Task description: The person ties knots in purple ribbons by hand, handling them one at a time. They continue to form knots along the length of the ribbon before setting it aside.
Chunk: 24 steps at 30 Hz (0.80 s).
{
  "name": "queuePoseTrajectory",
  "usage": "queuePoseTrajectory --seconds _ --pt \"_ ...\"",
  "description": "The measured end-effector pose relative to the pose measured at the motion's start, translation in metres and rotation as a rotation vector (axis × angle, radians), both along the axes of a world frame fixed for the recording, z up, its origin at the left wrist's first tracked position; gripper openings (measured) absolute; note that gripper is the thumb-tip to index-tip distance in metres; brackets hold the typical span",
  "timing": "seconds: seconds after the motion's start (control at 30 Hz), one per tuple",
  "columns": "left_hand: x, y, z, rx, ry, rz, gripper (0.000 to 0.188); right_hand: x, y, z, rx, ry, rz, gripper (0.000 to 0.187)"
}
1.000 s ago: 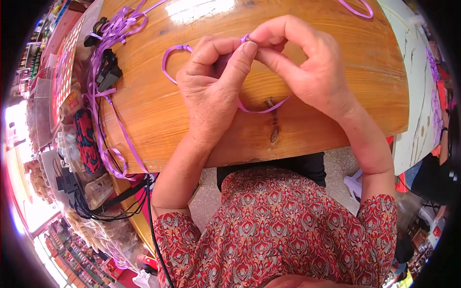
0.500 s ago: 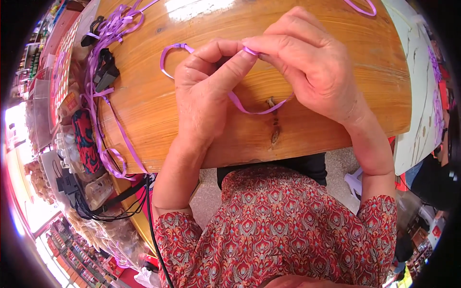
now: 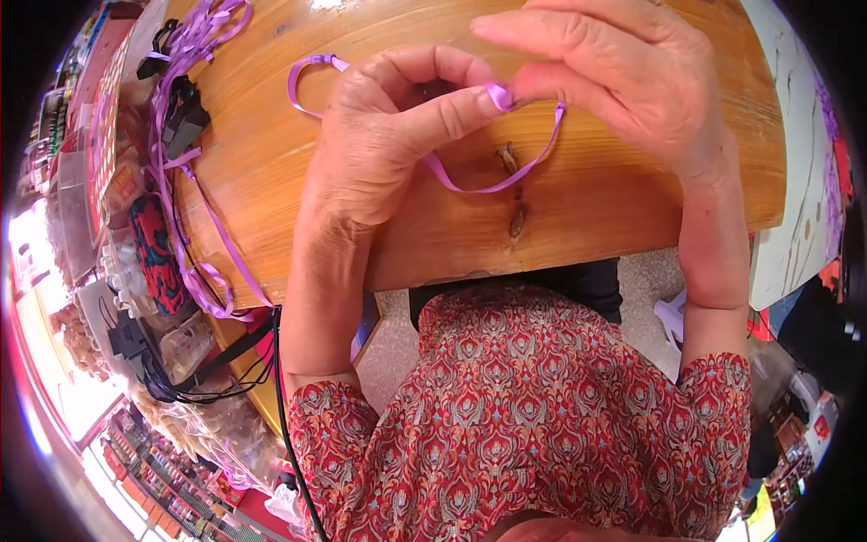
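A thin purple ribbon hangs in a curve above the wooden table. My left hand is closed, thumb and index finger pinching the ribbon where it forms a small fold at the thumb tip. Behind that hand, a loop of the same purple ribbon with a small purple slider shows on its far left side. My right hand is open, its fingers stretched out and parted from the thumb. The right thumb tip lies against or very close to the fold. One end of the ribbon dangles below the right thumb.
The wooden table lies under both hands. At its left edge are a bundle of purple ribbons and black plastic clips. A red and black patterned pouch and black cables sit beside the table. A white marbled surface adjoins on the right.
My right fingers have parted and lifted away from the pinched ribbon, freeing its dangling end. Both hands have moved slightly farther off; the left still pinches the ribbon.
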State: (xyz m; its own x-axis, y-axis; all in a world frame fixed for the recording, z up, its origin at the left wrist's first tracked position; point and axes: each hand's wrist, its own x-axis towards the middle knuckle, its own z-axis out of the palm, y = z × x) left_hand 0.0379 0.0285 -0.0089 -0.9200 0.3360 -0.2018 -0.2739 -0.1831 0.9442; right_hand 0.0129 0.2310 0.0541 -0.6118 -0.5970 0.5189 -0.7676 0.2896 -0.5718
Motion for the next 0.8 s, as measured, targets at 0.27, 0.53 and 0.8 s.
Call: queuePoseTrajectory --seconds 0.27,0.53,0.8 --pt "0.004 0.008 0.001 0.001 0.154 0.215 0.011 0.0 -0.004 -0.018 0.024 0.24 -0.135 0.021" --pt "0.005 0.014 0.0 0.057 0.221 0.276 0.011 0.001 -0.007 -0.015 -0.055 -0.054 -0.117 0.014" --pt "0.006 0.014 -0.002 0.034 0.227 0.301 0.012 0.007 -0.011 -0.008 -0.077 -0.12 -0.115 0.014"
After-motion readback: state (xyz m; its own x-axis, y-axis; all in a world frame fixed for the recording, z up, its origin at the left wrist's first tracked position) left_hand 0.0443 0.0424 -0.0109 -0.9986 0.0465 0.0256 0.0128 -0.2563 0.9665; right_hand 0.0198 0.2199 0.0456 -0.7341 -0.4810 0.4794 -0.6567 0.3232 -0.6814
